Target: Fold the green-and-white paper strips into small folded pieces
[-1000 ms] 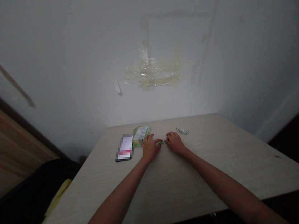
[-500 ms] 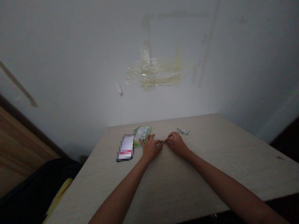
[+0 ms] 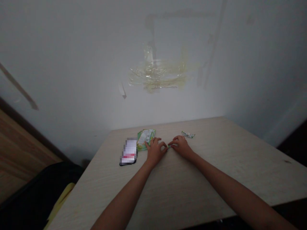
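Observation:
Both of my hands meet over the middle of the table (image 3: pixel 172 195), pinching a tiny green-and-white piece (image 3: pixel 169 146) between their fingertips. It is too small to make out its kind. My left hand (image 3: pixel 155 150) has its thumb and index finger closed at the left end of the piece; its other fingers reach over the edge of a green printed packet (image 3: pixel 144 138). My right hand (image 3: pixel 181 147) is closed on the other end. Just beyond the right hand lies a narrow green-and-white strip (image 3: pixel 188 134), crumpled-looking.
A phone (image 3: pixel 129 153) with a blurred-out screen lies left of the packet, touching or nearly touching it. Behind the table rises a wall (image 3: pixel 96 64) with clear tape (image 3: pixel 158 76) stuck on it. Dark cloth (image 3: pixel 48 182) and a yellow item (image 3: pixel 61 203) are at the left.
My left fingers have curled a little, and slightly more of the small green-and-white piece shows between the fingertips. The packet, strip and phone lie where they were.

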Available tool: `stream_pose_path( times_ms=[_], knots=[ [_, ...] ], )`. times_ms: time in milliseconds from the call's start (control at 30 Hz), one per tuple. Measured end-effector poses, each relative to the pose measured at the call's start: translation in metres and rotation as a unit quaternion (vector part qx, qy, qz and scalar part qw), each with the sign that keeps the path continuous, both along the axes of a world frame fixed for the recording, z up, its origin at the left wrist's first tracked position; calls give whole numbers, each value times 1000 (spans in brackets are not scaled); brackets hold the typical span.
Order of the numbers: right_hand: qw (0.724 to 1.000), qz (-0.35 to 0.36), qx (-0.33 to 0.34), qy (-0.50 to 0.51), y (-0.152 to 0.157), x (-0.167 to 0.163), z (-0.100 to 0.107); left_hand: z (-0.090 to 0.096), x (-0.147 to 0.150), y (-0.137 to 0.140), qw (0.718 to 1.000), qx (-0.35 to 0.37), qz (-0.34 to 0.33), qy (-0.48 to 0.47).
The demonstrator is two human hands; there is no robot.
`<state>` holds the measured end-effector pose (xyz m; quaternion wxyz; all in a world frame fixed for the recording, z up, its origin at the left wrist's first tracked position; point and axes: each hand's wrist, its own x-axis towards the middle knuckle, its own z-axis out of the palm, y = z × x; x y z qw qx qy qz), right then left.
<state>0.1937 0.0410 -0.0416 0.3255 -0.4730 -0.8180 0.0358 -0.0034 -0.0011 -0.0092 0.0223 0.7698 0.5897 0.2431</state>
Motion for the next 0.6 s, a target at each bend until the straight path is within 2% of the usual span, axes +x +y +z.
stream_pose_path(
  times_ms=[200, 467, 600],
  knots=[
    [1000, 2, -5, 5, 1, -1, -1, -2, -1, 0, 1000, -3, 6, 14],
    [997, 32, 22, 59, -2, 5, 0, -2, 1, -4, 997, 53, 5, 49],
    [996, 52, 36, 66, -7, 5, 3, -2, 1, -5, 997, 54, 10, 50]
  ],
)
